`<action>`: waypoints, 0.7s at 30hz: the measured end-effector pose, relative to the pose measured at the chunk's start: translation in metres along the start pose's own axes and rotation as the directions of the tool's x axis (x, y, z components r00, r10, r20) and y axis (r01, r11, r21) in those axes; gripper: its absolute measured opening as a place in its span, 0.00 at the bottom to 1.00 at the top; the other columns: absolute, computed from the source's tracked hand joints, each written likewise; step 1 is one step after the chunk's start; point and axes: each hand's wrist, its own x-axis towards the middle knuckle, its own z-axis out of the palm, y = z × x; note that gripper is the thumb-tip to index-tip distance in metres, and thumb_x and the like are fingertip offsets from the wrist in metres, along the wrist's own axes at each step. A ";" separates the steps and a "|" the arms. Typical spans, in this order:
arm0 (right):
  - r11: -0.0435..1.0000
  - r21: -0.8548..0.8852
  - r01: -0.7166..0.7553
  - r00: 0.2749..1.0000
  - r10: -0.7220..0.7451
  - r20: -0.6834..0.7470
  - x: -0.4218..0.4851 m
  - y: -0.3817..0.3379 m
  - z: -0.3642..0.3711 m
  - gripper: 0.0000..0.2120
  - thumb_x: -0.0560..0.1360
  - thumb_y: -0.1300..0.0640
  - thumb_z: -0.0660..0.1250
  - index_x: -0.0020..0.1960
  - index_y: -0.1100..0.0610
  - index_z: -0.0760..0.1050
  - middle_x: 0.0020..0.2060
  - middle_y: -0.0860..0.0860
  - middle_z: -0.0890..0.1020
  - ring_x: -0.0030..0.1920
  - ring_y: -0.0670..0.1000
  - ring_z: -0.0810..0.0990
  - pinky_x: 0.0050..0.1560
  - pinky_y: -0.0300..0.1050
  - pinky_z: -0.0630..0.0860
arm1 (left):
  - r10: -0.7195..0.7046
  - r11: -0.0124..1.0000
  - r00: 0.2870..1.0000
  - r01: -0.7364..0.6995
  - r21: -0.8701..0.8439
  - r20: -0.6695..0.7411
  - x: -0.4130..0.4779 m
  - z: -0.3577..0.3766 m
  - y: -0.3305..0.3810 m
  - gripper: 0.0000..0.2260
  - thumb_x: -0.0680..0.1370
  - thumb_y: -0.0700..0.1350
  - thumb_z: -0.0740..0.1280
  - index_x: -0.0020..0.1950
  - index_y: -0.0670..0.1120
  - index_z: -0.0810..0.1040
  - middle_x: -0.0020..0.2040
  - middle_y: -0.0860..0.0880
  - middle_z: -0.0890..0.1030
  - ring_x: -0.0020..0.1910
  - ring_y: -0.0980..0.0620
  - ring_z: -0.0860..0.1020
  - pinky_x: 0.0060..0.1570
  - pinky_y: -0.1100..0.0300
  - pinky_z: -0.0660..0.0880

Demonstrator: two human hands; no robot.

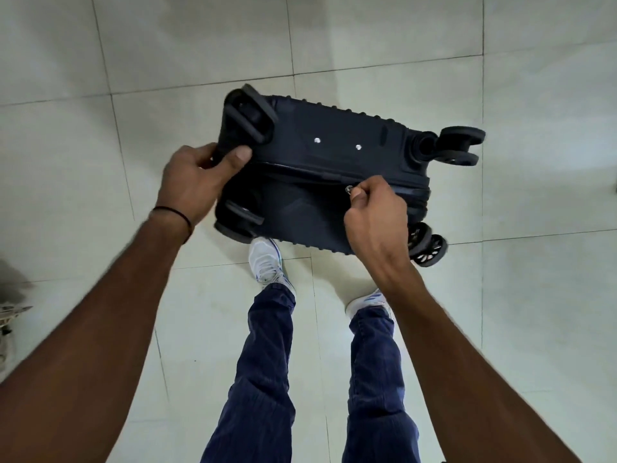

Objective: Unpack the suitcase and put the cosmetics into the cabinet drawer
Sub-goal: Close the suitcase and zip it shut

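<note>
A dark navy hard-shell suitcase (pixel 320 152) stands upside down on the tiled floor, its wheeled bottom facing me. Its zip seam runs across the middle of that bottom and looks closed to the left of my right hand. My left hand (pixel 197 182) grips the left edge of the case beside a wheel (pixel 248 115), thumb on the bottom face. My right hand (pixel 374 212) pinches the small metal zip pull (pixel 349 189) on the seam, right of centre. The contents are hidden, and no cosmetics or cabinet drawer are in view.
Pale floor tiles (pixel 500 312) surround the case. My legs in blue trousers and white shoes (pixel 267 265) stand just behind it. A wheel pair (pixel 457 145) juts out at the right. Part of a shoe (pixel 10 315) shows at the left edge.
</note>
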 end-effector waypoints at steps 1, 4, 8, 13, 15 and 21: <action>1.000 -0.013 0.023 1.000 -0.023 0.014 0.000 -0.005 0.002 0.08 0.83 0.57 0.57 0.55 0.58 0.74 0.46 0.56 0.81 0.44 0.57 0.78 0.42 0.45 0.69 | 0.045 0.997 0.999 -0.045 0.066 -0.001 -0.001 0.005 -0.001 0.17 0.75 0.63 0.68 0.46 0.48 0.82 0.37 0.48 0.78 0.34 0.57 0.74 0.39 0.61 0.71; 0.989 -0.075 0.125 0.992 -0.122 0.037 -0.001 -0.028 0.008 0.10 0.83 0.55 0.57 0.55 0.59 0.74 0.47 0.60 0.82 0.48 0.63 0.79 0.48 0.53 0.75 | 0.154 0.959 0.988 -0.148 0.241 -0.005 -0.003 0.024 0.005 0.22 0.76 0.65 0.64 0.50 0.46 0.81 0.43 0.44 0.71 0.42 0.50 0.72 0.41 0.64 0.65; 0.943 -0.165 0.289 0.955 -0.274 0.110 -0.003 -0.061 0.011 0.11 0.82 0.53 0.58 0.56 0.60 0.74 0.50 0.61 0.82 0.52 0.65 0.79 0.49 0.52 0.74 | 0.172 0.985 0.980 -0.172 -0.013 0.104 -0.003 0.054 0.006 0.24 0.78 0.61 0.62 0.68 0.47 0.77 0.51 0.45 0.70 0.49 0.50 0.76 0.54 0.63 0.72; 0.945 -0.269 0.188 0.981 -0.195 0.001 0.006 -0.043 -0.021 0.11 0.81 0.54 0.59 0.54 0.59 0.76 0.50 0.61 0.83 0.52 0.65 0.80 0.48 0.50 0.72 | 0.229 0.913 0.952 -0.138 -0.384 0.202 -0.019 0.097 0.011 0.16 0.83 0.51 0.60 0.71 0.58 0.69 0.58 0.50 0.68 0.59 0.55 0.73 0.61 0.50 0.77; 0.942 -0.304 0.143 0.985 -0.165 -0.046 0.005 -0.024 -0.038 0.09 0.82 0.53 0.58 0.54 0.58 0.74 0.49 0.61 0.82 0.50 0.64 0.79 0.45 0.48 0.68 | 0.240 0.895 0.934 -0.108 -0.432 0.264 -0.022 0.113 0.011 0.16 0.83 0.49 0.59 0.71 0.60 0.69 0.61 0.49 0.70 0.60 0.55 0.74 0.58 0.54 0.78; 0.890 -0.450 0.071 0.979 -0.148 -0.137 0.014 0.024 -0.083 0.06 0.82 0.57 0.57 0.53 0.58 0.71 0.47 0.62 0.81 0.50 0.65 0.78 0.44 0.49 0.64 | 0.004 0.981 0.953 0.056 -0.188 0.304 -0.021 0.165 -0.011 0.14 0.82 0.47 0.63 0.67 0.48 0.70 0.61 0.52 0.75 0.64 0.52 0.73 0.60 0.61 0.68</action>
